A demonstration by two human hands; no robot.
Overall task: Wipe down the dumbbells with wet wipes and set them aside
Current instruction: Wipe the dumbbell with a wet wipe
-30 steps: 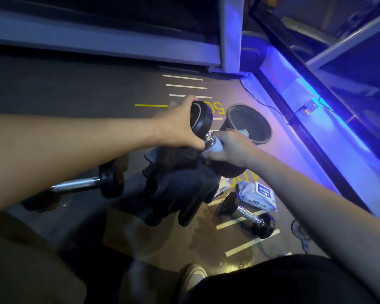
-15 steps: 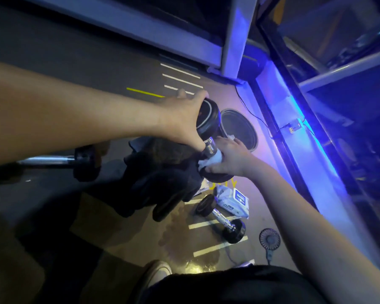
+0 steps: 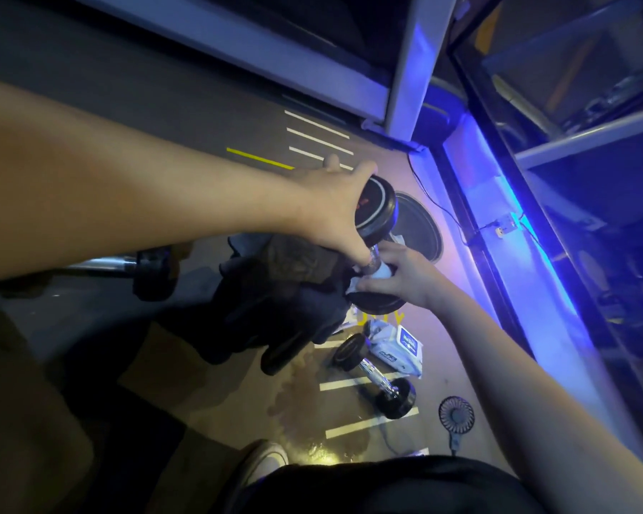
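Dark floor (image 3: 134,116), painted lines; blue-lit shelving (image 3: 587,142).

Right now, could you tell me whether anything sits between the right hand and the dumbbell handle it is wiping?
Only the white wet wipe: the right hand holds it wrapped round the handle of the held dumbbell, as wiping requires. The left hand grips the upper head. Nothing else visible intervenes.

Below the grip you see a dark jacket (image 3: 275,302) bunched on the floor, just beyond it a round black bin (image 3: 422,231), nearer you a small handheld fan (image 3: 456,417), your white shoe (image 3: 264,465).
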